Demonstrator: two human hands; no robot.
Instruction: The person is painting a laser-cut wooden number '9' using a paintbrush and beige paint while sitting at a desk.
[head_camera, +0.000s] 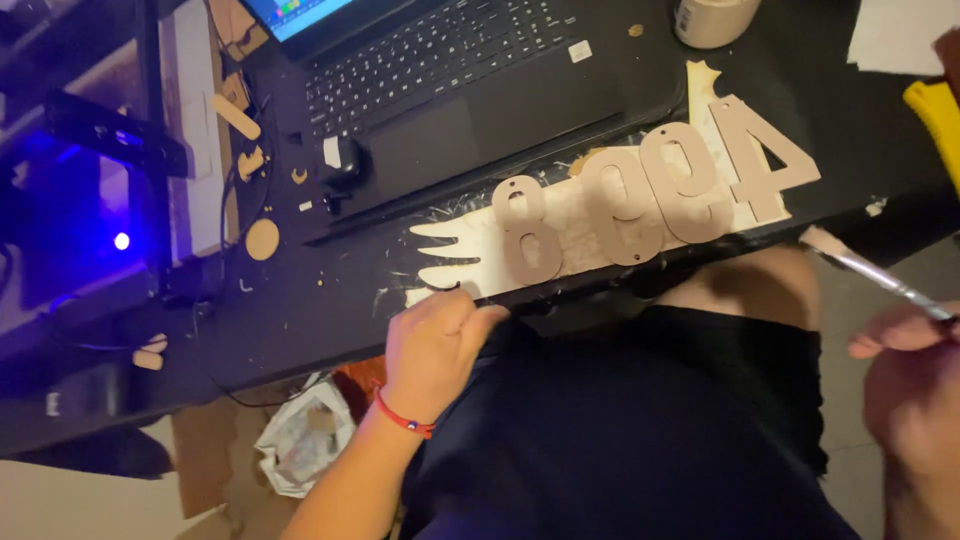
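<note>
My left hand (435, 345), with a red cord at the wrist, is curled at the near edge of the black desk (300, 310). Its fingers close on the left corner of a pale wing-shaped board (450, 250). Several flat tan digit-shaped cutouts (650, 195) lie in a row on that board. Off the desk at the right, my right hand (910, 380) grips a thin paintbrush (870, 270). The brush's pale bristle tip points toward the right end of the cutouts without touching them. My lap in dark clothing fills the space below.
An open laptop (450, 80) sits behind the board. A pale roll (710, 20), white paper (900, 35) and a yellow object (935, 115) are at the back right. A blue-lit machine (90, 200), a wooden disc (262, 240) and scraps are left. A plastic bag (300, 440) lies on the floor.
</note>
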